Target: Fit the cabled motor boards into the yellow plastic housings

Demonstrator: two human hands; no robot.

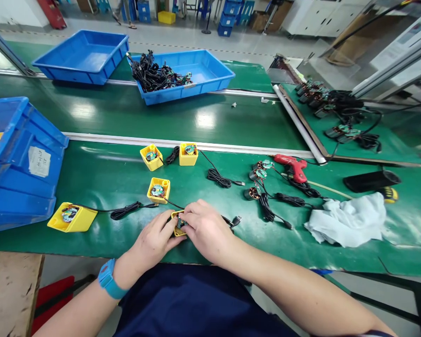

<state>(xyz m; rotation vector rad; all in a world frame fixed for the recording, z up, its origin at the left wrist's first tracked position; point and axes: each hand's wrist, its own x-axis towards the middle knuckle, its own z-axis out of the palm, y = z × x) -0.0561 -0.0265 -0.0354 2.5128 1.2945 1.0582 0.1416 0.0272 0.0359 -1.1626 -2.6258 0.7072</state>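
Yellow plastic housings (151, 157) dot the green table (101, 173), with blue plastic bins (80, 56) at upper left and a red glue gun (291, 167) at right.

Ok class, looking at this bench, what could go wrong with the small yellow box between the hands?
The yellow box sits near the bench edge, so a slip of the left hand or right hand might knock it off. Its black cable lies loose and could snag. The red glue gun lies beside coiled cables, which might melt if it is hot.
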